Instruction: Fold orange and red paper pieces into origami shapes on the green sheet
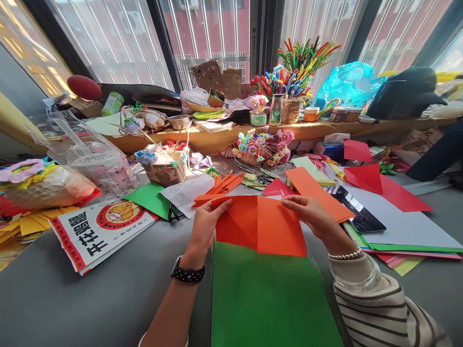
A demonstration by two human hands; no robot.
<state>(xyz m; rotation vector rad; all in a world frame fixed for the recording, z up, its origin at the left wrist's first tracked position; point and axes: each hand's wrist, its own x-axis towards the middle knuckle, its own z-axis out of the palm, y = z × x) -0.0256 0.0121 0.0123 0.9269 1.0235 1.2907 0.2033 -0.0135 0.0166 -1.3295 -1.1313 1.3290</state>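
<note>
A sheet of orange paper (280, 226) with a vertical crease down its middle is held up between my two hands. My left hand (210, 221) pinches its upper left side, thumb in front. At the upper right edge, my right hand (307, 212) pinches the paper between thumb and fingers. Beneath it lies a large green sheet (267, 294) reaching toward me. Behind the held paper are orange strips (229, 182) in a small pile. Another orange piece (318, 193) lies just beyond my right hand.
A black phone (361, 214) rests on stacked coloured paper at the right. To the left lies a printed paper bag (104, 231) beside a wrapped drink cup (104, 166). Flower baskets (162, 168) and craft supplies crowd the back, below a cluttered ledge (217, 137).
</note>
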